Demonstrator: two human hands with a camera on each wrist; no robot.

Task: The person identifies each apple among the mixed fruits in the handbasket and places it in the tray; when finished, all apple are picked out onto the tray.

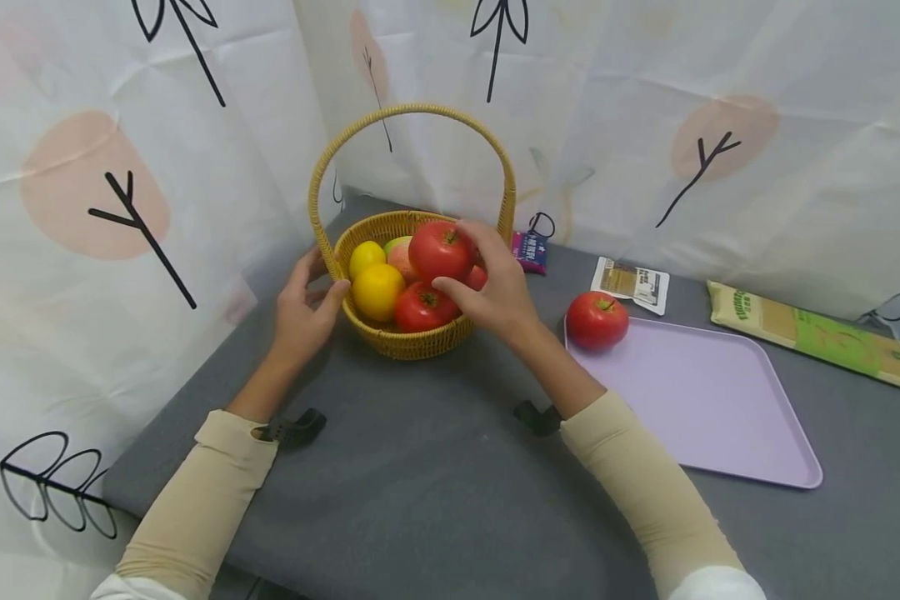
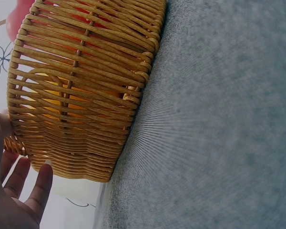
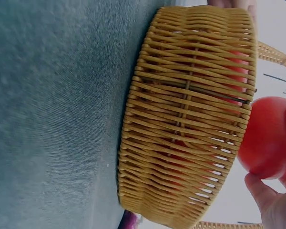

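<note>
A yellow wicker basket [image 1: 412,343] with a tall hoop handle stands on the table, holding several red and yellow fruits. My left hand [image 1: 303,304] is at its left side, thumb on the rim by the handle's foot; the left wrist view shows the other fingers [image 2: 40,191] spread outside the weave. Above the basket's right half, my right hand [image 1: 498,283] grips a red tomato [image 1: 437,250] between thumb and fingers. Beneath it lies another tomato [image 1: 423,308], beside a yellow fruit [image 1: 377,292]. The right wrist view shows the held tomato [image 3: 267,138] at the rim.
Right of the basket is a lilac tray [image 1: 712,400] with a tomato [image 1: 597,321] at its back left corner. Behind stand a small purple packet [image 1: 529,252], a white-and-brown pouch [image 1: 630,285] and a long green-and-beige pack [image 1: 817,337]. A printed curtain [image 1: 607,125] borders the table.
</note>
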